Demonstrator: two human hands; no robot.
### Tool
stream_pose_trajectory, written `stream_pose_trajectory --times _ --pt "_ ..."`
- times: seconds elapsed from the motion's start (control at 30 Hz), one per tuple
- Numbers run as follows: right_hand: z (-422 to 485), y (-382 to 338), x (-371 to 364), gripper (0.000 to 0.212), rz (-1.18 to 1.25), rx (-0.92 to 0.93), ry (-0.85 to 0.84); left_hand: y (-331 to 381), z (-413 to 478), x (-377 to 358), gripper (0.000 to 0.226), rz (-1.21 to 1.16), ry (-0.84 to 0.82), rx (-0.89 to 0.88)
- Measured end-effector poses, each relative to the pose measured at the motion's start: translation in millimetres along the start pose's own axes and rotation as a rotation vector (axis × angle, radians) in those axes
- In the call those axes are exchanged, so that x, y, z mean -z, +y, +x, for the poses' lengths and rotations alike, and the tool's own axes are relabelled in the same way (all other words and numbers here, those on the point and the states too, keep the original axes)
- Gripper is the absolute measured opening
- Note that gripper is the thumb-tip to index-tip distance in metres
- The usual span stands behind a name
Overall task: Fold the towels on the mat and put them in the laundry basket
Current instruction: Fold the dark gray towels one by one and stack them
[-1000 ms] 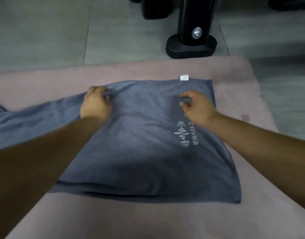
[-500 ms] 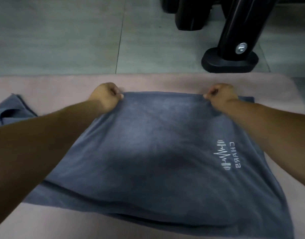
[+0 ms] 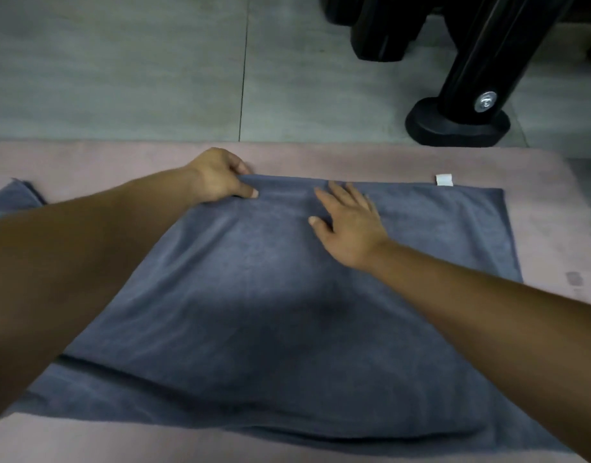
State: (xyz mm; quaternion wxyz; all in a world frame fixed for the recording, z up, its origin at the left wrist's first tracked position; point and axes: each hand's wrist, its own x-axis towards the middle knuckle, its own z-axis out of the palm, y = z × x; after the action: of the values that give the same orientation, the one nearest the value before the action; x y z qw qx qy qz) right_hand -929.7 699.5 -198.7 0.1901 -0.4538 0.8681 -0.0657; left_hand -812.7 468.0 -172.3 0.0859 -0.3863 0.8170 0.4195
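Mat (image 3: 87, 162), towel (image 3: 270, 312) beneath hands (image 3: 217, 177) (image 3: 349, 222) (far edge)

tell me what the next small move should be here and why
Probably slide the flat right hand rightward along the far edge toward the white tag, smoothing the towel while the left hand pinches that edge in place. The towel lies folded on the mat, and its top layer looks slightly uneven.

Grey tiled floor (image 3: 120, 68) spans the far half, with one dark joint (image 3: 243, 68) toward 12 o'clock. A black stand foot (image 3: 454, 128) with a silver bolt (image 3: 485, 101) sits at 2 o'clock.
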Motion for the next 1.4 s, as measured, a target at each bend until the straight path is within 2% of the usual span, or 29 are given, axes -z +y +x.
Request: stream_pose_trajectory --times 0.13,0.2,0.27,0.33,0.4,0.47,0.57,0.6,0.67,0.73,0.77,0.8,0.87,0.93,0.97,1.1,1.13,1.2,1.3,1.33,1.4 --pt "3.8 -5.9 -7.6 0.069 -0.13 -0.027 -0.117 -15.1 -2.4 24.2 0.021 -0.107 -0.178 0.077" --pt "4.5 -9.0 -4.7 0.067 -0.179 -0.073 -0.157 -23.3 0.0 29.1 0.019 0.038 -0.113 0.04" --pt "2.7 -18.0 -3.3 0.066 -0.233 -0.116 -0.145 -28.6 2.8 26.5 0.03 0.231 0.005 -0.007" --pt "1.0 -37.3 -6.5 0.066 -0.231 -0.055 -0.111 -35.3 2.2 25.0 0.034 0.26 0.04 -0.026" --pt "0.7 -57.3 -14.4 0.067 -0.188 0.021 -0.133 -45.1 0.8 35.8 0.033 0.096 -0.041 -0.009" --pt "2.7 -68.1 -21.8 0.068 -0.186 0.007 -0.166 -54.3 -3.0 56.8 0.028 -0.097 -0.153 0.026" --pt "3.5 -71.0 -25.0 0.073 -0.222 -0.044 -0.174 -75.6 -4.9 90.7 0.033 -0.266 -0.202 0.069" --pt "4.3 -73.7 -24.1 0.073 -0.227 -0.07 -0.18 -83.5 -4.2 98.0 0.03 -0.237 -0.182 0.061" --pt "7.2 -88.3 -21.3 0.073 -0.211 -0.145 -0.179 -97.7 -4.5 101.2 0.02 -0.029 -0.065 0.008" --pt "13.8 -116.0 -22.1 0.074 -0.144 -0.145 -0.115 -112.0 -4.7 94.0 0.029 0.107 0.09 -0.068" --pt "17.2 -133.0 -23.4 0.073 -0.099 -0.08 -0.075 -117.5 -5.7 90.8 0.034 0.119 0.13 -0.08" --pt "20.9 -149.7 -25.7 0.072 -0.062 0.013 -0.055 -122.0 -6.4 89.4 0.038 0.125 0.117 -0.075" --pt "28.7 -179.1 -32.7 0.07 -0.016 0.141 -0.111 -130.7 -11.1 96.8 0.044 0.058 -0.061 -0.029" --pt "36.8 -197.9 -40.0 0.071 -0.009 0.091 -0.197 -138.1 -18.0 113.3 0.033 -0.103 -0.228 0.029" --pt "40.5 -203.7 -42.3 0.072 -0.02 0.047 -0.218 -142.1 -20.1 121.8 0.026 -0.158 -0.216 0.035" --pt "48.1 -214.7 -44.4 0.075 -0.062 -0.027 -0.245 -162.6 -16.8 138.7 0.019 -0.25 0.141 0.017" --pt "48.5 -214.7 -44.2 0.075 -0.068 -0.034 -0.256 -168.5 -16.2 140.7 0.02 -0.264 0.156 0.013" --pt "49.6 -213.7 -44.0 0.074 -0.094 -0.036 -0.272 -179.9 -21.7 152.6 0.024 -0.264 0.086 0.019" --pt "49.0 -216.0 -42.2 0.074 -0.152 -0.071 -0.308 -198.2 -31.2 181.7 0.026 -0.115 -0.023 0.004" --pt "49.0 -221.1 -41.9 0.074 -0.172 -0.088 -0.298 -204.2 -33.3 188.7 0.024 -0.04 0.01 -0.02" --pt "48.5 -240.5 -43.4 0.073 -0.194 -0.068 -0.191 -216.2 -33.1 193.9 0.022 0.063 0.186 -0.07"
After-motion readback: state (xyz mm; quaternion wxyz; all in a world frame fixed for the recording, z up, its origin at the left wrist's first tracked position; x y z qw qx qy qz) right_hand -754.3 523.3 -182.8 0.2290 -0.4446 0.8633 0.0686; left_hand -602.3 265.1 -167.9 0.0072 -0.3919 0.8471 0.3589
